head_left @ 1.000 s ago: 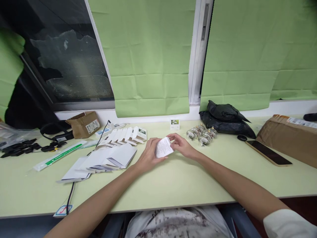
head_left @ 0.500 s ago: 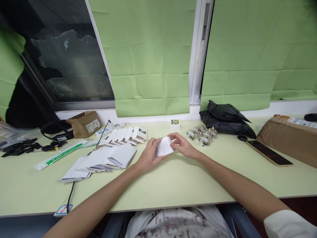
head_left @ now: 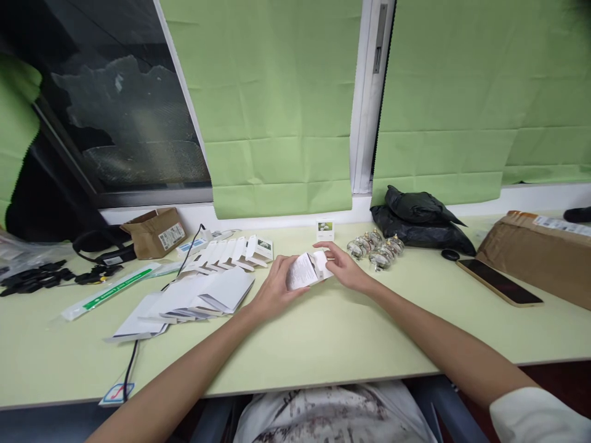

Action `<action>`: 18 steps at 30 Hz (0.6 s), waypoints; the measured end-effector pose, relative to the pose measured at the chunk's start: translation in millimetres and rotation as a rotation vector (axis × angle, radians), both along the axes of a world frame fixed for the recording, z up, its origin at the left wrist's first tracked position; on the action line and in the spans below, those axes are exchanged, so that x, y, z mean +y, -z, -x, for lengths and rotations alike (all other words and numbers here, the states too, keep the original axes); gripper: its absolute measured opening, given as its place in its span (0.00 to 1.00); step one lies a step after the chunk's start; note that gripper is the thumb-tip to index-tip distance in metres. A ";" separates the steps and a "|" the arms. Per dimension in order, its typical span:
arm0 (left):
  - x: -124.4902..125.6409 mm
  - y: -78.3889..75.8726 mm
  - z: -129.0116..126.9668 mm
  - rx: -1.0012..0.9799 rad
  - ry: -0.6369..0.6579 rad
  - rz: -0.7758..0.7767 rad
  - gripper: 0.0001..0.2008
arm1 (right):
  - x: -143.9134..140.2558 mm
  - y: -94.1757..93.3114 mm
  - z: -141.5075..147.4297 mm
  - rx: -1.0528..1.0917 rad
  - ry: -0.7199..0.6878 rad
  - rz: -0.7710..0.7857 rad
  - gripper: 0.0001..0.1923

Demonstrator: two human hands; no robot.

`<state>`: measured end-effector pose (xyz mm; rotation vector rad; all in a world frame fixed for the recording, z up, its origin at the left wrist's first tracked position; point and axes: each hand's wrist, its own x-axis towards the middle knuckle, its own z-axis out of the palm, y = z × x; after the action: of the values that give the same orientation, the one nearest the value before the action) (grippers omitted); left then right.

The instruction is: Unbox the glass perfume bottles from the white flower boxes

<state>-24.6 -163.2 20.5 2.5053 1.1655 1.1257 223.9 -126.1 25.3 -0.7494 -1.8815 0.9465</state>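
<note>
A small white carton point(head_left: 302, 272) with fine print on its side is tilted above the middle of the table. My left hand point(head_left: 273, 288) is wrapped round its left side, thumb along the lower edge. At the carton's right end, a dark gap and a white flap show. My right hand point(head_left: 345, 267) has its fingers closed on that flap. Just behind stands another small white box point(head_left: 325, 232) with a green picture. Several round ornaments point(head_left: 376, 248) in clear wrap lie to the right of my right hand.
Left of my hands are a row of white cartons point(head_left: 226, 253) and flat white cartons point(head_left: 198, 295). Farther left lie a black cable point(head_left: 130, 363), a green-striped plastic sleeve point(head_left: 111, 290) and a brown box point(head_left: 154, 234). Black bags point(head_left: 418, 221), a phone point(head_left: 498, 283) and a cardboard package point(head_left: 540, 261) are on the right.
The carton has turned slightly, and its right end now shows a gap and a raised flap. My right hand has shifted a little to the right with the flap.
</note>
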 end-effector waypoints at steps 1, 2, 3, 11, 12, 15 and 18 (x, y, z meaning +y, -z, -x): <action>0.7 0.3 0.0 -0.015 0.003 0.000 0.34 | -2.0 -1.1 0.4 -0.014 0.030 -0.056 0.30; 1.5 0.6 -0.2 -0.029 0.005 0.002 0.34 | -4.6 -2.3 0.9 -0.042 0.066 -0.136 0.30; 2.3 1.1 -0.5 -0.042 0.007 0.005 0.34 | -7.6 -3.7 1.5 -0.075 0.106 -0.232 0.29; 7.2 2.9 -1.0 -0.124 -0.057 0.018 0.31 | -23.6 -13.0 5.3 -0.210 0.172 -0.558 0.18; 7.4 2.8 -0.9 -0.123 -0.061 0.018 0.31 | -24.0 -13.7 5.5 -0.205 0.153 -0.541 0.17; 7.0 2.4 -1.7 -0.123 -0.065 0.016 0.32 | -24.0 -14.1 6.5 -0.176 0.146 -0.492 0.12; 5.6 1.5 -2.5 -0.115 -0.058 0.013 0.32 | -23.2 -12.7 7.5 -0.158 0.189 -0.471 0.08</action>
<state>-22.1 -157.6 19.1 2.3764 1.2178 1.2538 216.3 -149.3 38.0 -0.7100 -2.0223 0.3107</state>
